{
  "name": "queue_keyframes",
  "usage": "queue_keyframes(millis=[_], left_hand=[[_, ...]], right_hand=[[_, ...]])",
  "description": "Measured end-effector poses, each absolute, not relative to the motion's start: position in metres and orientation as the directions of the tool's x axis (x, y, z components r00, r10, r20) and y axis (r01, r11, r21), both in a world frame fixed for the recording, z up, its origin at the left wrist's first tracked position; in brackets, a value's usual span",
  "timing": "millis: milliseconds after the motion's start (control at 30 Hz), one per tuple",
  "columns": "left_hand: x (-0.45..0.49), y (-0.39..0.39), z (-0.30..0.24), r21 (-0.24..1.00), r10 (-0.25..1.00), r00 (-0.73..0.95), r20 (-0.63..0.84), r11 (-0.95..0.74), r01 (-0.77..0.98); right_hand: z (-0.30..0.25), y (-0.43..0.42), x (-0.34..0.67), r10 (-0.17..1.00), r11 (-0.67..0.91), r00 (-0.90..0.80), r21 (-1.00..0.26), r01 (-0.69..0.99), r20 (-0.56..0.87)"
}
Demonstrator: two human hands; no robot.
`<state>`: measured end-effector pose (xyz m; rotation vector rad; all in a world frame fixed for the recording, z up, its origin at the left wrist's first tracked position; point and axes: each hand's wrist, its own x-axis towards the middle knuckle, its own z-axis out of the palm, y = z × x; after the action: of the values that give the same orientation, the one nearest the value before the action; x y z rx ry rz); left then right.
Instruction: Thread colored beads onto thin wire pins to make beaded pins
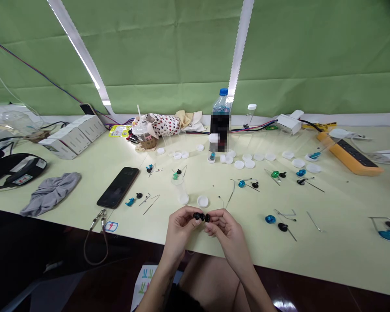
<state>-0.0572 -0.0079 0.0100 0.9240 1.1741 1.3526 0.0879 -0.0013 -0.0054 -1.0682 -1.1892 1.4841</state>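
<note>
Black beads (201,217), a small cluster held just above the surface's front edge, between your hands. Likely light, hard and slippery: pinch them by the sides with your fingertips. Left hand (179,229) and right hand (227,236) are both curled nearly closed, gripping the beads, neither released. Just beyond: white cap (203,201), clear tube (180,190), thin wires (151,204). Farther across the surface (338,225): blue piece (270,219), phone (118,187), green piece (274,174), more white caps (238,164), then water bottle (222,104).
</note>
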Motion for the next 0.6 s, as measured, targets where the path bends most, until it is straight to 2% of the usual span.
queue_keyframes(millis=[600], left_hand=[[-0.0588, -0.0072, 0.0084, 0.97, 0.995, -0.064, -0.074, 0.056, -0.238]], right_hand=[[-0.003, -0.0017, 0.0882, 0.972, -0.104, -0.224, -0.987, -0.124, -0.074]])
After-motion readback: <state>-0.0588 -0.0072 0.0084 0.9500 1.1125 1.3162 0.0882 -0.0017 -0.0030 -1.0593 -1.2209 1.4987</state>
